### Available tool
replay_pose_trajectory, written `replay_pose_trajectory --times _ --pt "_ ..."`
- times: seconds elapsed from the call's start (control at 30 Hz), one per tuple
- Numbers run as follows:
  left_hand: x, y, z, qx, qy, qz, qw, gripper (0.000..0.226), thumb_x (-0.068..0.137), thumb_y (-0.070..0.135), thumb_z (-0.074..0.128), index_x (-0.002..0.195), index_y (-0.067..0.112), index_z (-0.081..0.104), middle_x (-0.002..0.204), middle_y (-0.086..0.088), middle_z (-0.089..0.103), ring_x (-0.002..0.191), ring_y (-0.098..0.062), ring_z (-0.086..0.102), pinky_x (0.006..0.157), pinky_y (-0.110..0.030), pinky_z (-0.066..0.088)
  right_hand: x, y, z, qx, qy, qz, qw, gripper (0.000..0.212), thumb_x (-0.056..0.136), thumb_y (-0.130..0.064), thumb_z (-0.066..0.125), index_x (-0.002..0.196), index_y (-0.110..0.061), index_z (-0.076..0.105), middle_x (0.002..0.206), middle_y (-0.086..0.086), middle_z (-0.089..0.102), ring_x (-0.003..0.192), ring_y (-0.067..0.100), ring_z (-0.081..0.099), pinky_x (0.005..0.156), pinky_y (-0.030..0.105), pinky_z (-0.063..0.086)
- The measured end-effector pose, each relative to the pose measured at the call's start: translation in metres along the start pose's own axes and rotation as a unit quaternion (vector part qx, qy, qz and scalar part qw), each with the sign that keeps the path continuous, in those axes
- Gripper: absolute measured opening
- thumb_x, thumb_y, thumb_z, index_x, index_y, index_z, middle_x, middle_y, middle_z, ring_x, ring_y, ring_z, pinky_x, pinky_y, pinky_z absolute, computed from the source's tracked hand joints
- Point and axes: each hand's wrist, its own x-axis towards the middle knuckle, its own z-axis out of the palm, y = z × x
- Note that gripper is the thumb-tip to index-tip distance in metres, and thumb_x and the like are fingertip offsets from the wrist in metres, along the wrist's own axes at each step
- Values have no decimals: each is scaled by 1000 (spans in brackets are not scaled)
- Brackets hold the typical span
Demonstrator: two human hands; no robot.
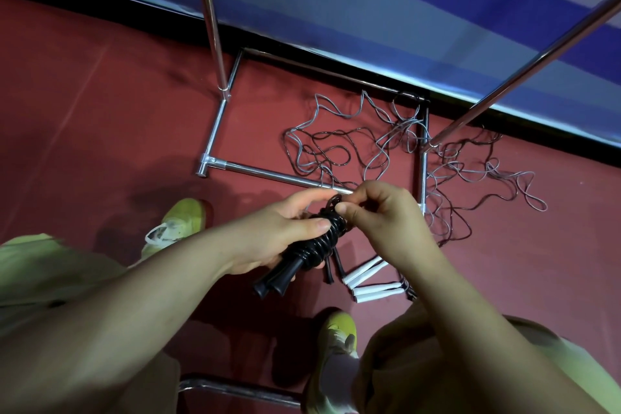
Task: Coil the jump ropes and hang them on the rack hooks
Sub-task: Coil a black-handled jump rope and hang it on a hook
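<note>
While the left hand (pixel 282 232) is gripping the black jump rope (pixel 322 240) around its wound coils, handles pointing down toward the floor, the right hand (pixel 379 212) is pinching the small loop at the top of the bundle, apparently finishing the wrap. Other ropes (pixel 386 144) are lying tangled on the red floor (pixel 100 111) around the rack (pixel 215 44) base, white handles (pixel 366 274) just below the hands. Coiling of this rope is looking nearly done; next, I judge, the loop is needing to be secured and lifted to a hook, none of which is showing here
</note>
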Motion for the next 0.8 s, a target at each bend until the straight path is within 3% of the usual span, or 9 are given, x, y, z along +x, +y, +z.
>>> replay_pose_trajectory --times 0.23,0.3,0.37,0.4,0.47,0.53,0.67,0.8 --pt "-4 1 1 25 -19 12 999 42 97 13 47 117 50 47 107 -6 55 84 -23 62 49 -24 49 1 -3 -3 57 -14 45 997 19 79 -12 77 80 -18 59 62 1 59 48 9 50 50 26 43" --pt "-4 -1 2 45 -26 28 998 43 97 9 47 121 44 46 115 -4 55 87 -13 60 71 -25 55 2 -2 -4 111 -54 68 990 19 80 -6 75 84 -18 60 60 -1 59 49 12 52 48 25 45" --pt "-5 -1 2 69 -28 35 997 43 97 8 48 120 43 47 120 0 54 92 -6 57 92 -30 51 0 0 -4 128 -86 75 985 17 82 -2 71 79 -15 61 56 -5 60 50 11 55 47 23 48" --pt "-7 0 2 62 -28 37 997 41 97 8 47 120 42 47 119 -1 53 91 -6 58 87 -28 52 0 0 -3 127 -87 73 985 17 82 -1 70 77 -15 62 55 -6 60 51 10 56 48 22 49" --pt "-9 2 4 35 -24 42 998 38 98 8 44 120 39 47 115 -4 53 86 -13 60 60 -19 53 1 0 -4 121 -66 57 989 18 83 -3 70 76 -17 62 56 -6 60 53 13 56 49 26 49" --pt "-10 3 8 28 -9 52 998 35 99 13 42 118 42 47 105 1 55 84 -22 65 45 -21 47 3 -1 -6 108 -40 30 993 15 84 -7 70 78 -18 63 59 -4 59 55 16 55 49 29 49" --pt "-8 2 10 32 35 73 996 26 98 19 45 111 41 50 103 2 60 84 -28 69 44 -27 49 2 -3 -7 104 -7 5 995 11 86 -9 69 82 -12 59 62 -1 54 49 8 52 45 23 47" --pt "-9 4 8 19 33 84 996 24 97 13 47 113 31 52 109 -3 61 83 -27 67 43 -25 47 0 -6 -5 128 -7 4 992 14 88 -8 66 78 -12 56 57 -8 53 45 6 49 43 23 45"
